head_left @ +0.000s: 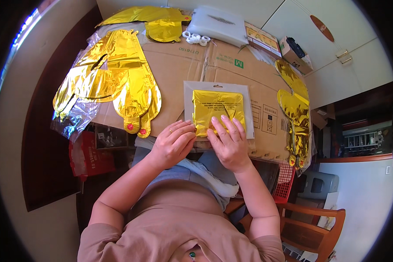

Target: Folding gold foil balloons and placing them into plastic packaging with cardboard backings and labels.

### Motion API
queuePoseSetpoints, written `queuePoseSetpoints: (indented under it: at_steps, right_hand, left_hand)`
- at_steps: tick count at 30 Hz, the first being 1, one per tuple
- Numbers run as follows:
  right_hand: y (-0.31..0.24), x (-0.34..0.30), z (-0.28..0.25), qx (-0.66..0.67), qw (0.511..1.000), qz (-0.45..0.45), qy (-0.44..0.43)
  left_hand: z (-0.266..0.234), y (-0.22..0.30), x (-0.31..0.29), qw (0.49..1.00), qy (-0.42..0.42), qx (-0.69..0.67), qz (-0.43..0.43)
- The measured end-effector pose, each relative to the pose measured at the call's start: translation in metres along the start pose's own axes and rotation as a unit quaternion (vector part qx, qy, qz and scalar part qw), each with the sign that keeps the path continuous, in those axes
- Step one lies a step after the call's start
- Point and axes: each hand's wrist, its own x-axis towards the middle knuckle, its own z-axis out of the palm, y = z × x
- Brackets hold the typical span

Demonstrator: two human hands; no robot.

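A folded gold foil balloon (217,102) lies as a neat square on a pale, flat bag (250,120) with a hanging hole at its top. My right hand (229,146) rests open on the lower right of the foil, fingers spread over it. At the foil's lower left edge is my left hand (174,144), its fingers stretched and side by side, the tips touching the edge. Its thumb is mostly hidden. Flat, unfolded gold foil balloons (133,83) lie to the left on crumpled clear film.
Cardboard (174,65) covers the table. More gold foil balloons lie at the right (294,102) and at the back (163,28). A stack of clear bags (218,26), white ribbon rolls (196,38) and small boxes (264,40) stand along the far edge. A wooden chair (312,231) is at right.
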Motion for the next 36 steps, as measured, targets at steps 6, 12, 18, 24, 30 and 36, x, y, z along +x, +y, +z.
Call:
queuePoseSetpoints:
  at_steps: [6, 12, 18, 24, 30, 36]
  right_hand:
    - [-0.007, 0.000, 0.009, -0.006, 0.999, 0.020, 0.027]
    - [-0.005, 0.006, 0.003, -0.030, 0.999, -0.012, 0.018]
    - [-0.001, 0.009, 0.002, -0.021, 0.999, -0.044, 0.005]
    - [0.007, 0.005, 0.006, -0.014, 0.996, -0.080, 0.021]
    - [0.008, 0.008, 0.002, -0.012, 0.997, -0.070, 0.019]
    - [0.012, -0.005, -0.008, 0.032, 0.995, -0.090, 0.004]
  left_hand:
    - [0.000, -0.002, -0.001, 1.000, -0.003, -0.003, 0.007]
    - [0.001, -0.003, -0.002, 1.000, 0.004, -0.010, 0.002]
    - [0.001, -0.003, -0.001, 1.000, 0.002, -0.010, 0.008]
    - [0.001, -0.004, -0.002, 1.000, 0.003, -0.011, 0.013]
    - [0.001, -0.005, -0.003, 1.000, -0.007, -0.002, 0.021]
    - [-0.002, -0.004, 0.000, 0.999, -0.023, 0.014, 0.031]
